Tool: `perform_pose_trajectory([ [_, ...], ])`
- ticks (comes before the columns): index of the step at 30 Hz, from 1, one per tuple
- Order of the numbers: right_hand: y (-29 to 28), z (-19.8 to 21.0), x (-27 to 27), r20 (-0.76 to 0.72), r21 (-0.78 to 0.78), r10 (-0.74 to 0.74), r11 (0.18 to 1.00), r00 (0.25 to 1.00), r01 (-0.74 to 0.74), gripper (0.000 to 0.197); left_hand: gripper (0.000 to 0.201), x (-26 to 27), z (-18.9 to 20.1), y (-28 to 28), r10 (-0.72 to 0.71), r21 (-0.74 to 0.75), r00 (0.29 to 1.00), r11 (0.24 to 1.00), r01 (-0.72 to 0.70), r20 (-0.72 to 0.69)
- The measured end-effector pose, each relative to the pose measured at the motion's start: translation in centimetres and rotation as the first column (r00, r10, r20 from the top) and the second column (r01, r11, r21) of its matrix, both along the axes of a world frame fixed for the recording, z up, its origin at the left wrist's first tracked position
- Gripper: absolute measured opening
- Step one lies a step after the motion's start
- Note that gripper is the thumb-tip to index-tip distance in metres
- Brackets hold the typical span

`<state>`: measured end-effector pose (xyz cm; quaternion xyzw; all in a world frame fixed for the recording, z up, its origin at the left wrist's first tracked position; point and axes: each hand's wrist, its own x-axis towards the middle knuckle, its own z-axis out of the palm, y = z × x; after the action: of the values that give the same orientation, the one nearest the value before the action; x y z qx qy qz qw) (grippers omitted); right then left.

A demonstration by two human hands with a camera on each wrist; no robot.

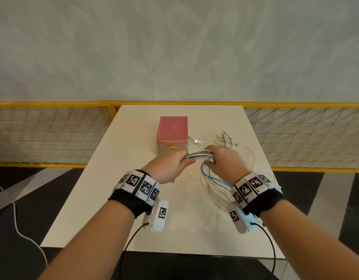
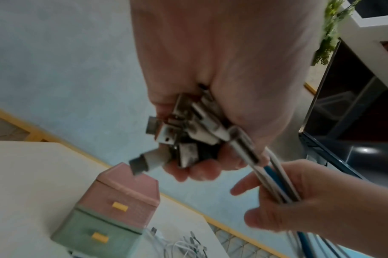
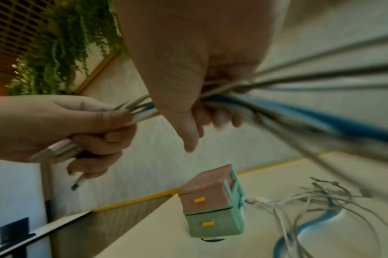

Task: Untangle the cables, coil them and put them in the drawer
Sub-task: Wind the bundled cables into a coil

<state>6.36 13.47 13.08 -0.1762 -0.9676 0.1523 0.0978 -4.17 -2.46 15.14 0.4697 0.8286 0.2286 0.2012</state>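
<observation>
Head view: the cables (image 1: 196,154) are gripped above the desk (image 1: 105,178), plug ends fisted in the left hand (image 1: 170,165), strands clasped by the right hand (image 1: 223,160); the drawer box (image 1: 172,134) is seen just behind, closed.

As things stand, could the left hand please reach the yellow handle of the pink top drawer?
Probably not yet: the left hand hovers just in front of the drawer handle with nothing between, but it grips the cable bundle, so it has no free fingers.
</observation>
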Motion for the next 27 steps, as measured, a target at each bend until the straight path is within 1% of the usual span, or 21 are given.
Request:
perform_pose_trajectory([
  [1, -0.4, 0.1, -0.1, -0.021, -0.036, 0.055, 0.998, 0.998, -0.056, 0.037, 0.039, 0.2, 0.2, 0.2, -0.012, -0.021, 0.999, 1.000, 0.011, -0.040],
  [2, -0.9, 0.1, -0.2, -0.053, -0.066, 0.118, 0.990, 0.992, -0.122, 0.042, 0.037, 0.5, 0.6, 0.5, -0.032, -0.033, 0.996, 0.999, 0.029, -0.085],
  [3, -1.4, 0.1, -0.3, -0.087, -0.072, 0.171, 0.982, 0.981, -0.177, 0.039, 0.033, 0.7, 1.1, 0.8, -0.053, -0.040, 0.990, 0.998, 0.048, -0.128],
  [4, -1.9, 0.0, -0.4, -0.096, -0.058, 0.199, 0.977, 0.975, -0.205, 0.032, 0.027, 0.9, 1.7, 0.9, -0.076, -0.048, 0.984, 0.996, 0.070, -0.162],
  [5, -2.4, -0.1, -0.3, -0.072, -0.024, 0.202, 0.979, 0.977, -0.205, 0.026, 0.020, 0.9, 2.4, 1.0, -0.100, -0.064, 0.975, 0.994, 0.089, -0.198],
  [6, -2.8, -0.2, -0.2, -0.018, 0.049, 0.194, 0.980, 0.981, -0.193, 0.024, 0.017, 0.8, 3.0, 1.1, -0.128, -0.099, 0.961, 0.989, 0.106, -0.245],
  [8, -3.5, -0.5, -0.1, 0.135, 0.231, 0.179, 0.951, 0.975, -0.206, 0.030, 0.013, 0.6, 4.0, 1.1, -0.194, -0.212, 0.929, 0.969, 0.131, -0.315],
  [9, -3.6, -0.5, 0.0, 0.176, 0.269, 0.171, 0.939, 0.969, -0.215, 0.033, 0.014, 0.6, 4.2, 1.1, -0.212, -0.253, 0.922, 0.958, 0.132, -0.323],
  [10, -3.7, -0.3, 0.1, 0.181, 0.270, 0.166, 0.939, 0.969, -0.212, 0.036, 0.016, 0.6, 4.1, 1.2, -0.217, -0.279, 0.921, 0.952, 0.126, -0.323],
  [12, -3.6, 0.3, -0.1, 0.128, 0.216, 0.165, 0.958, 0.978, -0.189, 0.036, 0.020, 1.1, 4.0, 1.3, -0.207, -0.284, 0.923, 0.952, 0.113, -0.325],
  [13, -3.6, 0.6, -0.2, 0.069, 0.128, 0.159, 0.978, 0.985, -0.167, 0.033, 0.022, 1.3, 3.9, 1.4, -0.200, -0.264, 0.923, 0.958, 0.113, -0.330],
  [14, -3.6, 0.8, -0.3, 0.007, 0.003, 0.151, 0.988, 0.988, -0.151, 0.029, 0.025, 1.5, 4.0, 1.5, -0.190, -0.234, 0.925, 0.965, 0.115, -0.328],
  [15, -3.7, 0.9, -0.3, -0.050, -0.109, 0.137, 0.984, 0.989, -0.142, 0.026, 0.028, 1.6, 4.3, 1.5, -0.179, -0.211, 0.934, 0.971, 0.116, -0.309],
  [16, -3.8, 0.9, -0.3, -0.091, -0.176, 0.118, 0.975, 0.989, -0.133, 0.023, 0.030, 1.6, 4.7, 1.5, -0.174, -0.200, 0.943, 0.973, 0.120, -0.285],
  [17, -4.0, 0.7, -0.2, -0.106, -0.202, 0.090, 0.973, 0.990, -0.110, 0.020, 0.032, 1.6, 5.1, 1.5, -0.173, -0.199, 0.950, 0.972, 0.123, -0.259],
  [19, -4.1, 0.2, 0.0, -0.092, -0.225, 0.000, 0.974, 0.996, -0.021, 0.026, 0.035, 1.3, 5.9, 1.3, -0.172, -0.186, 0.960, 0.974, 0.131, -0.222],
  [20, -4.0, 0.1, 0.1, -0.069, -0.253, -0.051, 0.967, 0.996, 0.032, 0.029, 0.036, 1.2, 6.1, 1.1, -0.162, -0.158, 0.967, 0.979, 0.131, -0.197],
  [22, -3.8, 0.2, 0.2, -0.025, -0.316, -0.114, 0.944, 0.993, 0.101, 0.026, 0.033, 1.1, 6.2, 1.0, -0.133, -0.075, 0.984, 0.989, 0.125, -0.120],
  [24, -4.1, 0.5, 0.2, -0.046, -0.350, -0.114, 0.932, 0.992, 0.091, 0.018, 0.030, 1.2, 5.9, 1.0, -0.138, -0.025, 0.987, 0.990, 0.137, -0.082],
  [26, -4.5, 0.6, 0.3, -0.118, -0.376, -0.067, 0.926, 0.991, 0.018, 0.008, 0.030, 1.2, 5.7, 1.1, -0.170, -0.016, 0.982, 0.985, 0.169, -0.088],
  [27, -4.6, 0.7, 0.4, -0.147, -0.396, -0.070, 0.918, 0.987, 0.006, 0.008, 0.030, 1.3, 5.7, 1.1, -0.177, 0.001, 0.981, 0.984, 0.178, -0.073],
])
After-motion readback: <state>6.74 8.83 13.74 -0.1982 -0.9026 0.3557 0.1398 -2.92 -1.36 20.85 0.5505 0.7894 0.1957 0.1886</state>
